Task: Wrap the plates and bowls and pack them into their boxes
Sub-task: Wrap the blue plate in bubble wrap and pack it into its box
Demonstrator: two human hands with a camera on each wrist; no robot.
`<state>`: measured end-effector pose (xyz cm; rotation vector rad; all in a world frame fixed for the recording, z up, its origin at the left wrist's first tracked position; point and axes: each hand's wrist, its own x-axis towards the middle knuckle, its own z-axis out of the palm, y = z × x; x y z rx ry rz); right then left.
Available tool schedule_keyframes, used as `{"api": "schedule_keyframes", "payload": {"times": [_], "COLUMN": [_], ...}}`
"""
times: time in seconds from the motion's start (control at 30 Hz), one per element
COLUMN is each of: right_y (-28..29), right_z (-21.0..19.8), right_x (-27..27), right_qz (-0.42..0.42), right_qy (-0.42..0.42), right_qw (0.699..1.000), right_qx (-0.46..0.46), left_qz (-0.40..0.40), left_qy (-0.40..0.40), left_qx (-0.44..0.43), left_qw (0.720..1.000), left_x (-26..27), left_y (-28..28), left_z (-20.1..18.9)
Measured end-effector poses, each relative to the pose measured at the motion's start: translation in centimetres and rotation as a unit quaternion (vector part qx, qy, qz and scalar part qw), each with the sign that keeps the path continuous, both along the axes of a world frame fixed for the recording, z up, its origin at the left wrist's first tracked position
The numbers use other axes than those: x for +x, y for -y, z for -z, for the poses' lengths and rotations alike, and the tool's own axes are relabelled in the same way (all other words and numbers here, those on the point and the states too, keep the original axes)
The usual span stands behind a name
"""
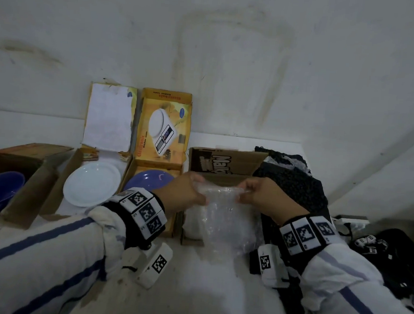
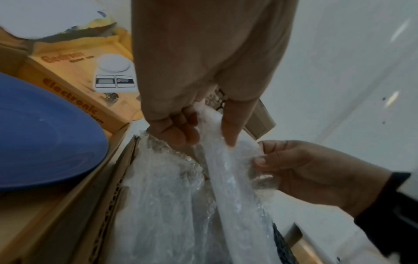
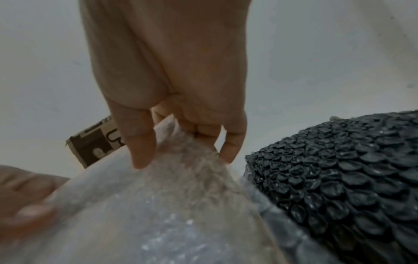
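Observation:
Both hands hold up a sheet of clear bubble wrap [image 1: 222, 207] over the brown Malkist box [image 1: 222, 163]. My left hand [image 1: 186, 192] pinches its top left edge, my right hand [image 1: 254, 194] its top right edge. In the left wrist view the bubble wrap [image 2: 181, 196] hangs down into the box, pinched by my left hand [image 2: 203, 128] and my right hand [image 2: 282, 169]. Something white and round shows under the wrap in the box. A white plate [image 1: 92, 184] lies in an open box. A blue plate [image 1: 148, 179] lies in the yellow scale box [image 1: 164, 119]. Blue bowls [image 1: 0, 189] sit in the far left box.
A black bubble-wrap roll [image 1: 294, 185] stands right of the Malkist box; the right wrist view shows this black roll [image 3: 339, 169] close beside my right hand [image 3: 181, 142]. Black gear [image 1: 381, 247] lies at the far right. A white wall stands behind the boxes.

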<state>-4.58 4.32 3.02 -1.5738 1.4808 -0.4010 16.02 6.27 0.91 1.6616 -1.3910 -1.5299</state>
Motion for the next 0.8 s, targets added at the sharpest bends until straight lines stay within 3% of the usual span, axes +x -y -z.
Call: {"api": "schedule_keyframes", "payload": {"times": [0.1, 0.2, 0.27, 0.33, 0.4, 0.47, 0.53, 0.67, 0.8], "right_y": [1.0, 1.9, 2.4, 2.8, 3.0, 3.1, 3.2, 3.3, 3.1], "right_z": [0.0, 0.2, 0.3, 0.7, 1.3, 2.3, 3.3, 4.2, 3.2], "right_x": [0.1, 0.4, 0.8, 1.1, 1.6, 2.0, 2.1, 2.4, 3.1], "right_qz": [0.002, -0.023, -0.034, -0.037, -0.035, -0.033, -0.043, -0.033, -0.066], "right_qy": [-0.053, -0.126, -0.171, -0.207, -0.235, -0.257, -0.284, -0.325, -0.280], "right_qw": [0.999, 0.992, 0.985, 0.978, 0.971, 0.965, 0.956, 0.942, 0.946], "right_qx": [0.010, 0.019, 0.015, -0.004, -0.024, -0.042, -0.053, -0.084, -0.150], "left_qz": [0.034, 0.075, 0.077, 0.009, -0.029, 0.015, 0.115, 0.243, 0.299], "left_qy": [0.117, 0.258, 0.249, 0.237, 0.279, 0.297, 0.331, 0.449, 0.468], "left_qx": [-0.007, -0.029, -0.058, -0.102, -0.172, -0.248, -0.286, -0.240, -0.197], "left_qw": [0.992, 0.963, 0.964, 0.966, 0.944, 0.922, 0.892, 0.826, 0.808], "left_x": [-0.2, -0.3, -0.4, -0.2, -0.3, -0.5, -0.7, -0.9, -1.2], "left_y": [1.2, 2.1, 2.7, 3.0, 2.9, 2.4, 2.1, 2.1, 2.2], "left_z": [0.5, -0.1, 0.2, 1.3, 2.0, 1.9, 1.8, 2.7, 3.5]}}
